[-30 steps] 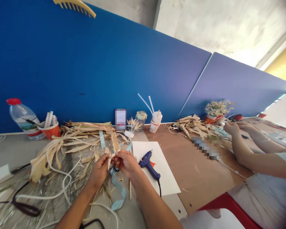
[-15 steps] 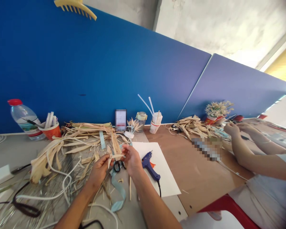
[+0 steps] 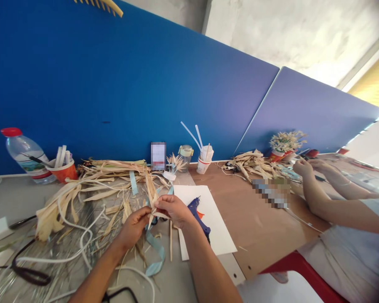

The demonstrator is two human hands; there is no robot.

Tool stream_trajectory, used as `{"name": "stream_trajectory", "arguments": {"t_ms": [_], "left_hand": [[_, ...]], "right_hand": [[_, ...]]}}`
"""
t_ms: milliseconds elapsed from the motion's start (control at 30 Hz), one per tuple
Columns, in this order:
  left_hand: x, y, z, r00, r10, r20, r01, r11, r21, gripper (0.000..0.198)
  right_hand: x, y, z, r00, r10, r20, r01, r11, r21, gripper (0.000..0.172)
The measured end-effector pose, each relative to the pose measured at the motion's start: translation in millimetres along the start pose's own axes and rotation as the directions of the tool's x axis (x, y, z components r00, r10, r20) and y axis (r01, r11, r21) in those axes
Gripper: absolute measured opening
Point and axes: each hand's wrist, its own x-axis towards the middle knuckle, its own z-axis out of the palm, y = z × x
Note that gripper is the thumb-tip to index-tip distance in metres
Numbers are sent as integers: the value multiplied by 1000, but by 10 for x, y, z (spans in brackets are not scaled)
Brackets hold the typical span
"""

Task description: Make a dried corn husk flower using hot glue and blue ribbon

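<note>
My left hand (image 3: 133, 229) pinches the base of a small bunch of dried corn husk strips (image 3: 152, 213). From the other side my right hand (image 3: 176, 209) closes its thumb and fingers on the same bunch. Pale strip ends stick out between the hands. Behind the fingers, the black scissors (image 3: 155, 220) are mostly hidden. A light blue ribbon (image 3: 158, 254) curls below the hands. Right of them, a blue glue gun (image 3: 196, 212) lies on a white sheet of paper (image 3: 222, 237), partly covered by my right forearm.
Loose husks (image 3: 55, 210) and a white cable (image 3: 87, 230) spread over the left side. A water bottle (image 3: 27, 158), an orange cup (image 3: 65, 171), a phone (image 3: 158, 156) and a white cup (image 3: 204, 166) stand along the blue partition (image 3: 129, 84). At right, a co-worker's arms (image 3: 326, 204) reach over the table.
My right hand has shifted left, bringing both hands close together at the husk bunch. The view has moved slightly, so the surroundings sit a little further left and higher.
</note>
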Motion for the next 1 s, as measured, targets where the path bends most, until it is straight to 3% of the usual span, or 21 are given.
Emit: {"name": "stream_trajectory", "arguments": {"t_ms": [167, 433, 833, 1000], "left_hand": [[5, -70, -18, 1000, -7, 6, 7, 1000, 27, 23], [11, -144, -43, 999, -16, -38, 16, 1000, -2, 22], [9, -137, -40, 1000, -12, -20, 12, 1000, -16, 23], [23, -121, -39, 999, 3, -35, -4, 1000, -21, 21]], "right_hand": [[45, 40, -25, 999, 42, -2, -41, 998, 41, 35], [1, 10, -22, 1000, -9, 30, 8, 1000, 24, 33], [70, 87, -48, 1000, 5, -5, -6, 997, -71, 12], [91, 95, -42, 1000, 25, 2, -25, 998, -54, 11]]}}
